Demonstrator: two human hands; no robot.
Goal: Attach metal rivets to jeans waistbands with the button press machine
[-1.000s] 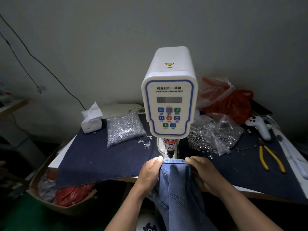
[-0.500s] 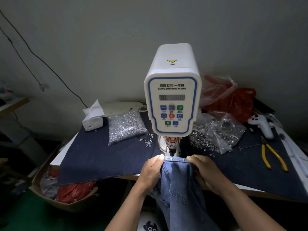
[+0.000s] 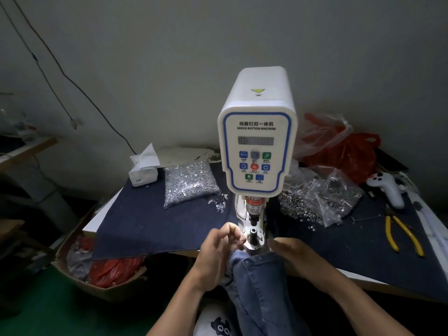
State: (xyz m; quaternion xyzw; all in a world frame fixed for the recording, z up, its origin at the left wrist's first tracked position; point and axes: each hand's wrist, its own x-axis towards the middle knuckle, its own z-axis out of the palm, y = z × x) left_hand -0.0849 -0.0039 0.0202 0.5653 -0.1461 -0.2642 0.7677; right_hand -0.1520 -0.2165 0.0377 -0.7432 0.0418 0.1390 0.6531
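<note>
Button press machine: white housing, blue outline round the panel, blue/green/red keys, yellow triangle on top. Jeans: mid-blue denim. Counter white, dark navy cloth over it. Pliers: yellow handles. Plastic bags: red. Rivet bag: silver. Floor: green.

The white button press machine stands upright on the tabletop with its black lower die bare, while the blue jeans hang just below it, waistband bunched and showing 2 small rivets.
</note>
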